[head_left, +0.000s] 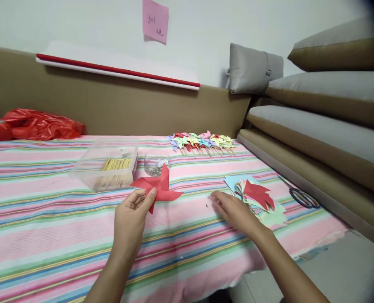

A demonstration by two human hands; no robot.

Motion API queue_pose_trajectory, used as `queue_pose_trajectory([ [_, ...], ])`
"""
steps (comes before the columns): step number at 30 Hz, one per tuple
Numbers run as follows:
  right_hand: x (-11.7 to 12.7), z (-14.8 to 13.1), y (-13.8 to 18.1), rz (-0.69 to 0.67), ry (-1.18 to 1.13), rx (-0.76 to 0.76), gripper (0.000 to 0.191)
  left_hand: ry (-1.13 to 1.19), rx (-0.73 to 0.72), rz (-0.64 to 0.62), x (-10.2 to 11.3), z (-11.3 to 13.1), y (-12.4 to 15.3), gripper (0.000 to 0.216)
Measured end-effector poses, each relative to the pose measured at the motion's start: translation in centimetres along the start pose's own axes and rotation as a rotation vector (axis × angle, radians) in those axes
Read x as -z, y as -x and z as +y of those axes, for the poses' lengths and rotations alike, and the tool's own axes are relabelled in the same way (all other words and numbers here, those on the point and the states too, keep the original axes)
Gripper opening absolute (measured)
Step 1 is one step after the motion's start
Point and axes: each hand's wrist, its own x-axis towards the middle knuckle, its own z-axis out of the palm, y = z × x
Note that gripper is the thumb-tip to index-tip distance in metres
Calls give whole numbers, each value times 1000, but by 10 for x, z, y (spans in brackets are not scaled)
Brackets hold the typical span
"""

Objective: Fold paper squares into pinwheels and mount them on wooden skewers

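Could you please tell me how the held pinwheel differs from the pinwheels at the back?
The red pinwheel is in the left hand; the back pinwheels lie grouped on the cloth. The red pinwheel is plain red; the back pinwheels show several colours. Sticks show on the back pinwheels; none shows on the red pinwheel. All have blades.

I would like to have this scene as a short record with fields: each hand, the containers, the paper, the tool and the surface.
Left hand: pinches a red pinwheel
Right hand: beside a small dark piece; contact with the cloth unclear
Clear box: holds yellow sticks
Round clear container: small items inside, too unclear to name
Paper pile: beside the right hand, red piece uppermost
Multicoloured pinwheels: grouped at the back, with sticks
Scissors: right of the pile
Surface: striped cloth
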Motion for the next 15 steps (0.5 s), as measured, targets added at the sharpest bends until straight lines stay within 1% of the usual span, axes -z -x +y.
queue_pose_trajectory([
  [2,-9,-2,17,24,19,20,42,0,38,-16,-6,-6,5,29],
  [4,-26,-6,31,33,61,57,48,2,75,-24,-14,-11,8,33],
  [6,-44,-12,37,47,90,56,51,14,97,-26,-23,-15,9,35],
  [8,-58,-16,36,66,98,29,54,22,112,-30,-33,-21,10,36],
  [10,-66,-21,30,82,106,1,55,25,131,-43,-41,-28,11,37],
  [12,-68,-23,23,88,117,-22,57,23,152,-62,-45,-36,11,37],
  [15,-68,-24,18,100,116,-38,56,19,180,-76,-45,-45,10,36],
])
